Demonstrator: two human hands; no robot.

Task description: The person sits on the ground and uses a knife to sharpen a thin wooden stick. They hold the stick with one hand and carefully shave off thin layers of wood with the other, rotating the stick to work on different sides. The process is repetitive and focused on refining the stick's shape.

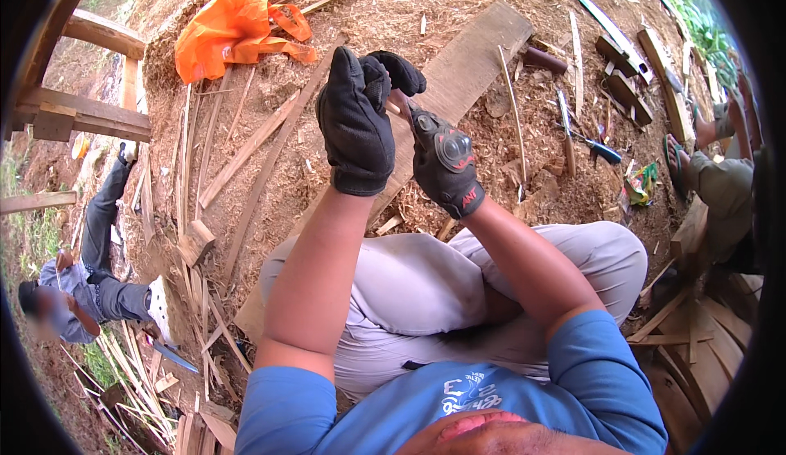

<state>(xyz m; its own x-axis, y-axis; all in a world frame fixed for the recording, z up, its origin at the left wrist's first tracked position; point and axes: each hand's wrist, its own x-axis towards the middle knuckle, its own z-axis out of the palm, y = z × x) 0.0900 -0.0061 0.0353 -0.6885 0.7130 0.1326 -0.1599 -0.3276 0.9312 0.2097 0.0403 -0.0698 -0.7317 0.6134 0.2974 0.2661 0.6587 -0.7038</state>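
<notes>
My left hand (358, 123) is raised in front of me in a black fabric glove. Its fingers point up and away, some straight, others bent over at the tips. My right hand (444, 156) wears a black glove with a hard knuckle guard; bare fingertips come out of it. They reach to the finger side of the left glove and appear to pinch it, though the left hand partly hides the contact. Beneath both hands a wide wooden plank (467, 70) lies slanting over the wood shavings.
An orange plastic bag (225, 33) lies at the far left. To the right are a handsaw (602, 21), wooden hand planes (626, 95), a chisel (566, 132) and a blue-handled screwdriver (602, 150). Another person (82, 291) sits left near a blade (176, 357); someone's legs (712, 168) show right.
</notes>
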